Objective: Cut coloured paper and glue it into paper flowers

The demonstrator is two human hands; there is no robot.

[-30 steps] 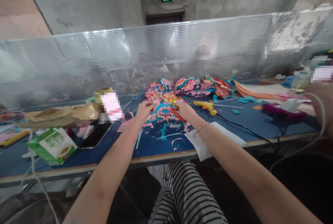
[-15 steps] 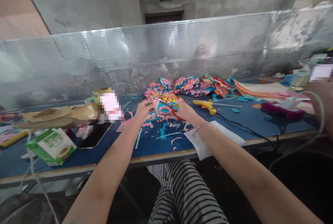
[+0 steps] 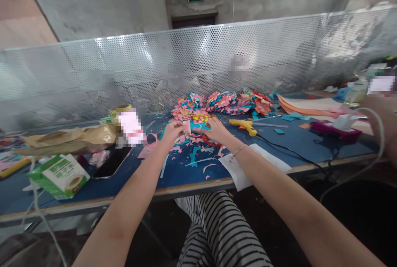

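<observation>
My left hand point(image 3: 173, 131) is closed in a pinch on a small piece of pink paper point(image 3: 186, 126) above the middle of the table. Just right of it, my right hand point(image 3: 217, 130) has curled fingers over some blue paper point(image 3: 198, 126); what its fingertips grip, if anything, is too small to make out. Red-handled scissors point(image 3: 213, 142) lie on the scraps below my right hand, outside its grip. Right behind both hands sit bunched paper flowers point(image 3: 187, 109) in pink, blue and yellow.
A yellow glue gun point(image 3: 245, 125) with a black cord lies to the right, near a white sheet point(image 3: 260, 165) and a purple object point(image 3: 335, 130). On the left are a phone point(image 3: 113, 161), a green box point(image 3: 62, 176) and brown wrapping point(image 3: 74, 138). A perforated metal screen point(image 3: 198, 60) stands behind.
My right hand has let go of the scissors, which were raised between the hands and now lie on the scraps. My left hand stays about where it was, still with the pink paper.
</observation>
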